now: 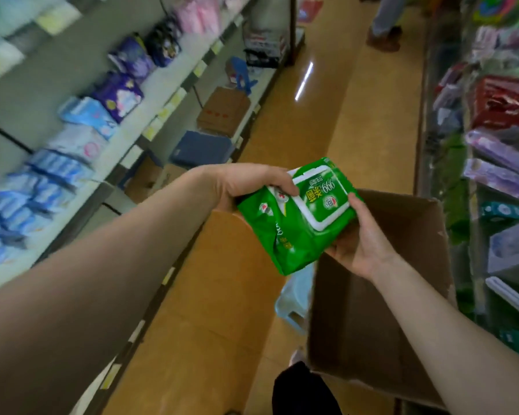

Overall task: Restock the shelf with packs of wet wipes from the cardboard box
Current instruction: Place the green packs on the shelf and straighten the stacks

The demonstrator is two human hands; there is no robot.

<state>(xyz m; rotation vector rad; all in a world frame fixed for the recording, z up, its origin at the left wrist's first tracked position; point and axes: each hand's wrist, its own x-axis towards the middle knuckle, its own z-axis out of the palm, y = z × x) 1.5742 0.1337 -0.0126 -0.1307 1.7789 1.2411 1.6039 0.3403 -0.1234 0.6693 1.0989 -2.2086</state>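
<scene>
Hands in play: two, both on the green wet wipes (294, 229), held in the air right over the open cardboard box (372, 310). Looks like two soft, crinkly plastic packs stacked together, but I can't say for sure it isn't just one. One rigid white flip lid (321, 202), a rounded rectangle, faces up. On the far edge the left hand (246, 184) has its fingers (285, 188) curled over, pinching the wrapper. The right hand (361, 241) cups the near side, thumb pressed beside the lid. The box is one plain brown carton with its flaps up. To the left, the shelf (123, 145) is blurry, with rows of soft blue and purple packs.
</scene>
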